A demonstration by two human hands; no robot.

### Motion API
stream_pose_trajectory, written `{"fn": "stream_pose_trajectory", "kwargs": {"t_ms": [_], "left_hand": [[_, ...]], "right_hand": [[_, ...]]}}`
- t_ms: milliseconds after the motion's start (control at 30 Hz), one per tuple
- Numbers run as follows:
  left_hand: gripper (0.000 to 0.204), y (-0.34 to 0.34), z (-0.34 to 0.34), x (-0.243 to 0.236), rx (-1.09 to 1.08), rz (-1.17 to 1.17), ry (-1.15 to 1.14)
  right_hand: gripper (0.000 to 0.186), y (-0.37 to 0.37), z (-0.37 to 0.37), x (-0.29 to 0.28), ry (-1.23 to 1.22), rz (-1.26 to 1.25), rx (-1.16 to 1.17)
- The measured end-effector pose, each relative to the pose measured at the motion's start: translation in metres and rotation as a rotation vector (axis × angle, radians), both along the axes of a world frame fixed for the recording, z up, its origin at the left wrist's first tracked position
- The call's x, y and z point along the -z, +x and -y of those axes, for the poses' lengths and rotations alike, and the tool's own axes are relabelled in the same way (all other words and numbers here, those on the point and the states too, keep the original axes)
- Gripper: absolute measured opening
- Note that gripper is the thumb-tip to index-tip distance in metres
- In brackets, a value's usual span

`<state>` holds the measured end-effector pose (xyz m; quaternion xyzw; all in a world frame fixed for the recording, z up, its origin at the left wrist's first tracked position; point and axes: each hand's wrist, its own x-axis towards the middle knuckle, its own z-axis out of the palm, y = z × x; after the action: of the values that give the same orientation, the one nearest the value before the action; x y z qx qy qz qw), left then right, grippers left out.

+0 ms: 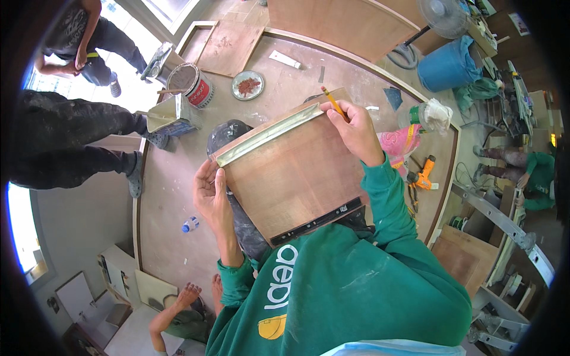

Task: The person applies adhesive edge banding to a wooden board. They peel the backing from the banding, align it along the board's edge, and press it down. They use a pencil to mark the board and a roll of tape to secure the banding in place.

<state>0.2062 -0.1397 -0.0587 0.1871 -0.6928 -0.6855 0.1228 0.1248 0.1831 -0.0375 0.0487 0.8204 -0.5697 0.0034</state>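
A flat wooden board (291, 178) rests across my lap, tilted. Along its far edge lies a long pale grooved strip (270, 136). My left hand (212, 193) pinches the strip's left end between thumb and fingers. At the other end, my right hand (357, 132) is closed around a yellow pencil (335, 104), its fingertips against the strip and the board's edge. A black slide rail (317, 222) runs along the board's near edge, close to my green sweatshirt.
An orange power tool (425, 173) and pliers (412, 197) lie to the right, near a pink bag (396, 143). Ahead are a paint bucket (200, 95), a plate of reddish bits (247, 85) and a white tube (285, 59). A person's legs (77, 148) stand left; a ladder (504, 222) is right.
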Motion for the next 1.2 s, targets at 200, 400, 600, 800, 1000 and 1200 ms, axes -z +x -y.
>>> {"fn": "stream_pose_trajectory", "kwargs": {"t_ms": [200, 400, 600, 800, 1000, 1200], "left_hand": [[0.043, 0.004, -0.004, -0.010, -0.001, 0.011, 0.000], [0.045, 0.003, 0.013, -0.010, 0.051, 0.083, 0.051], [0.049, 0.001, 0.019, -0.011, 0.099, 0.103, 0.146], [0.031, -0.005, 0.034, -0.002, 0.162, 0.149, -0.019], [0.026, -0.004, 0.029, 0.001, 0.090, 0.206, -0.013], [0.028, -0.007, 0.032, 0.012, 0.155, 0.169, 0.056]], "right_hand": [[0.027, -0.003, -0.011, -0.006, -0.134, 0.145, -0.006], [0.032, -0.010, -0.017, -0.023, -0.341, 0.390, -0.057], [0.041, -0.012, -0.024, -0.039, -0.452, 0.546, -0.176], [0.046, -0.014, -0.043, -0.044, -0.518, 0.579, -0.200], [0.052, -0.018, -0.043, -0.037, -0.585, 0.600, -0.253], [0.052, -0.023, -0.047, -0.040, -0.503, 0.622, -0.327]]}}
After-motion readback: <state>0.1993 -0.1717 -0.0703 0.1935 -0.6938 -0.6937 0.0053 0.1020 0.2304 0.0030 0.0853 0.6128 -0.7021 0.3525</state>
